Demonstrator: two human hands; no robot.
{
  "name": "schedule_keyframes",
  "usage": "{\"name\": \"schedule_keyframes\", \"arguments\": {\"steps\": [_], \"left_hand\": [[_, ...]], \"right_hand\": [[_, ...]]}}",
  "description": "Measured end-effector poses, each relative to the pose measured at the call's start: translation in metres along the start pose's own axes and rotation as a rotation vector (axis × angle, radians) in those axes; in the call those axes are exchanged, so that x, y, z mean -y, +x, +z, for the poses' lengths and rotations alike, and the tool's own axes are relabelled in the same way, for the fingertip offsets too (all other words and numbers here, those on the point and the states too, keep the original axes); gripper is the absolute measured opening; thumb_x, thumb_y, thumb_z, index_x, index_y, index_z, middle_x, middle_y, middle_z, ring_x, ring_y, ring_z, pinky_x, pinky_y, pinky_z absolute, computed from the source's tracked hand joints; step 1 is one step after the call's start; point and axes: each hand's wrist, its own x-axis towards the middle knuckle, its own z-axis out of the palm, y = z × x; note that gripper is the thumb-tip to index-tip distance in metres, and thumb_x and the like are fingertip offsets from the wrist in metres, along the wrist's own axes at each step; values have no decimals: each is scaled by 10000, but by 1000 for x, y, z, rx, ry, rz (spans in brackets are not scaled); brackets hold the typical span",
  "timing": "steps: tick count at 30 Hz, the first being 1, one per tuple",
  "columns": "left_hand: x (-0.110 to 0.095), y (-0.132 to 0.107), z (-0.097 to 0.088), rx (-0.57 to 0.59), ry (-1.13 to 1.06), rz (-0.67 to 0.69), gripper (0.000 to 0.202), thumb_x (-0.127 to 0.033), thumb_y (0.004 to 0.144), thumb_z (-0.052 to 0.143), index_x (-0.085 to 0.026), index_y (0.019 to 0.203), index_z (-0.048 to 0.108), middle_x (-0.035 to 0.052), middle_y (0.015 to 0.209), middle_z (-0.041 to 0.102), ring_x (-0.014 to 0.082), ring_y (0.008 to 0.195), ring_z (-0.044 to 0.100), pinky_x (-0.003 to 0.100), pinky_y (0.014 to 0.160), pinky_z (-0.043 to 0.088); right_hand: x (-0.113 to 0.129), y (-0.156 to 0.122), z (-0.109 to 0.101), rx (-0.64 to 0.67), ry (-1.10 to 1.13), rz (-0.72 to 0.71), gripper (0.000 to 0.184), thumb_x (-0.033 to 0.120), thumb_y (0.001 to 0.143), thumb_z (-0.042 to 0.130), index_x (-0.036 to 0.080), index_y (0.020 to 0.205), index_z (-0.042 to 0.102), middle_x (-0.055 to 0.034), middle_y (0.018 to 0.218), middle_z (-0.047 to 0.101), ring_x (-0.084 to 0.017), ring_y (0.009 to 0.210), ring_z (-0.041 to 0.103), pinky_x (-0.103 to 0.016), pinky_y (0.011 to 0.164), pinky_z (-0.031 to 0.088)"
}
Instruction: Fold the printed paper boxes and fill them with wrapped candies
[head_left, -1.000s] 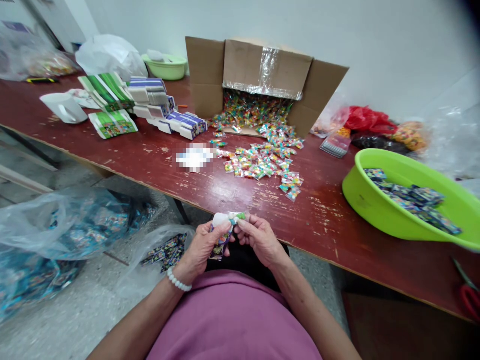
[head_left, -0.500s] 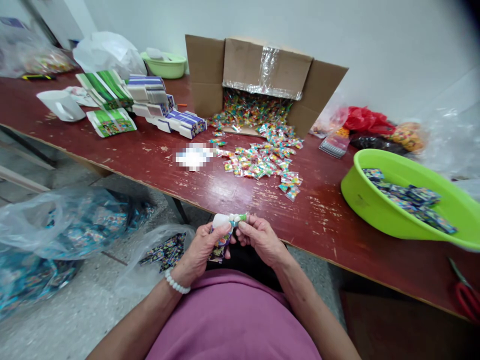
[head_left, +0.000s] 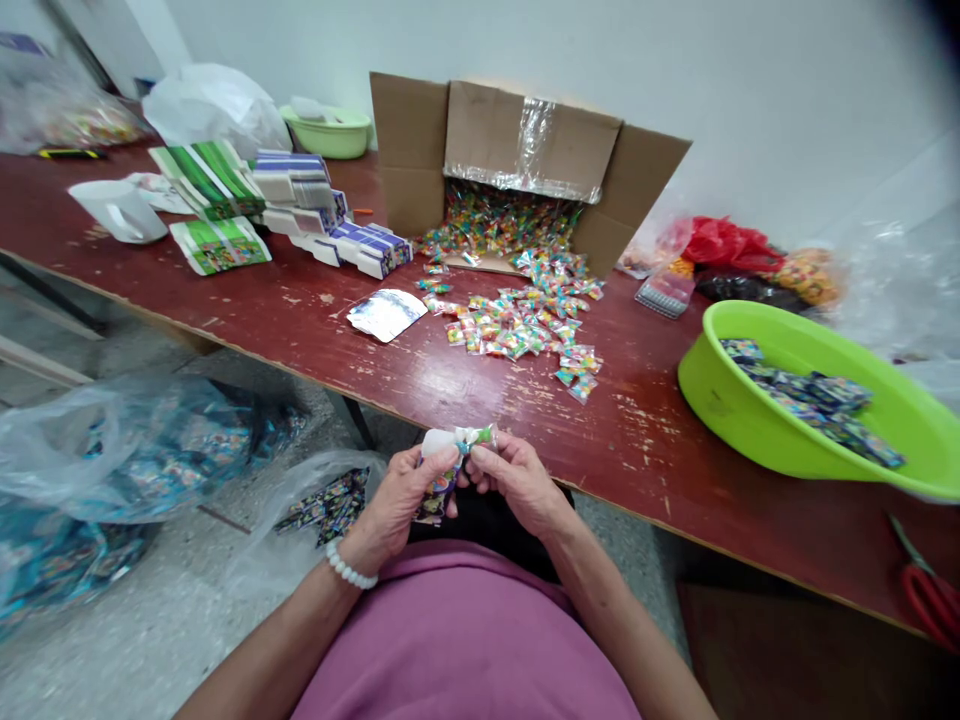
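Note:
My left hand [head_left: 401, 492] is closed on a small purple printed packet [head_left: 433, 506] with a white upper part, held low in front of my body. At the packet's top, my right hand [head_left: 523, 482] pinches a small clear wrapper with green and white in it [head_left: 484, 435]. The two hands almost touch, and the fingers hide part of both items. Beyond them, small wrapped candies [head_left: 517, 325] lie scattered on the dark red table [head_left: 300, 325]. More fill an opened cardboard box [head_left: 412, 160] tipped toward me. A silvery flat sheet or pouch [head_left: 387, 315] lies beside the candies.
At the right stands a green basin [head_left: 739, 430] with dark printed packets, near red-handled scissors [head_left: 930, 595]. Stacks of purple [head_left: 371, 250] and green [head_left: 217, 245] printed cards or boxes and a white mug [head_left: 120, 212] are at left. Clear bags [head_left: 56, 430] of packets lie on the floor.
The small wrapper between my right fingertips has tilted slightly upward at the packet's top. Both hands stay nearly in place, and the view has shifted a little.

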Motion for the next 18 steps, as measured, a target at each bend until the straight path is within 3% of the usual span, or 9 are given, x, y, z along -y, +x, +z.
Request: {"name": "schedule_keyframes", "arguments": {"steps": [7, 18], "left_hand": [[1, 1, 0, -46, 11, -22, 386, -496, 755, 731, -125, 836, 662, 20, 685, 653, 90, 436, 566, 182, 416, 407], [-1, 1, -2, -65, 40, -26, 413, -513, 760, 731, -130, 903, 668, 31, 715, 682, 86, 446, 569, 178, 418, 421]], "right_hand": [[-2, -2, -1, -37, 8, -35, 285, 433, 812, 754, 194, 925, 649, 18, 752, 641, -86, 620, 565, -193, 558, 402], [-4, -1, -2, -89, 45, -36, 263, 437, 819, 746, 179, 837, 700, -5, 775, 660, -84, 633, 552, -191, 569, 421]]}}
